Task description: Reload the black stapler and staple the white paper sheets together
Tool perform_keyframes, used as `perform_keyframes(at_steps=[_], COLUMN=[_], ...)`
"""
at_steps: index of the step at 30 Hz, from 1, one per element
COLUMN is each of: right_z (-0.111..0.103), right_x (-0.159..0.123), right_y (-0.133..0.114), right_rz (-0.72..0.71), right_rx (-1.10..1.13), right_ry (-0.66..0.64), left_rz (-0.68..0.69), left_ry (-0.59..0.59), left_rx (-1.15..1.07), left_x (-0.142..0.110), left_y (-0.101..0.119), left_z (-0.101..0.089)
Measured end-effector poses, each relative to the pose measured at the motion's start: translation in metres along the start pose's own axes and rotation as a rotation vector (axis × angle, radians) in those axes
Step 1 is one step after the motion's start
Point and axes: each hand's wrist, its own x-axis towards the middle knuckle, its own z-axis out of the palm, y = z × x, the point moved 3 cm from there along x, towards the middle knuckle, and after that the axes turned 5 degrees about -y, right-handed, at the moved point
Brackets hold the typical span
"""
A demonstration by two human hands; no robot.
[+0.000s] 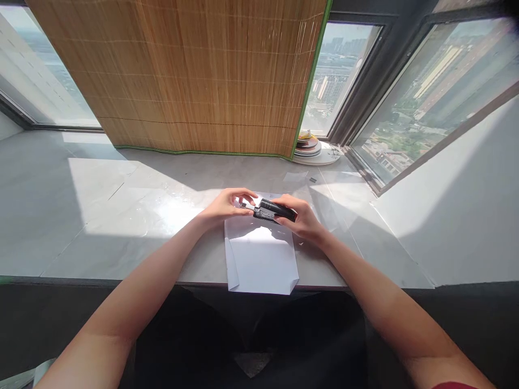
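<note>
My right hand (302, 216) is wrapped round a black stapler (278, 209), its front end pointing left. A metal part (248, 206) sticks out of that front end. Thumb and fingers of my left hand (233, 204) close about this metal part; their exact contact is hard to make out. Beneath both hands lies a white sheet of paper (261, 259), its near corners bent and its lower edge reaching the counter's front edge. Two small dark strips, apparently staples (312, 180), lie on the counter beyond my right hand.
A bamboo blind (194, 81) hangs over the window at the back of the pale counter (121, 216). Stacked plates (310, 148) stand in the back right corner. A clear plastic sheet (324, 208) lies right of the paper.
</note>
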Motion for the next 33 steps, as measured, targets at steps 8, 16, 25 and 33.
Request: perform_keyframes(at_steps=[8, 16, 25, 33], right_z=[-0.002, -0.02, 0.015, -0.024], right_x=[0.0, -0.004, -0.004, -0.004], right_y=[0.0, -0.003, -0.03, 0.015], right_rz=[0.041, -0.001, -0.293, 0.124], right_rx=[0.025, 0.188, 0.201, 0.067], right_ry=[-0.007, -0.068, -0.118, 0.249], left_rz=[0.009, 0.202, 0.501, 0.08], left_ry=[0.042, -0.21, -0.125, 0.168], left_rx=[-0.032, -0.242, -0.038, 0.396], left_x=[-0.002, -0.01, -0.005, 0.009], left_y=[0.006, 0.012, 0.034, -0.005], left_z=[0.0, -0.002, 0.027, 0.013])
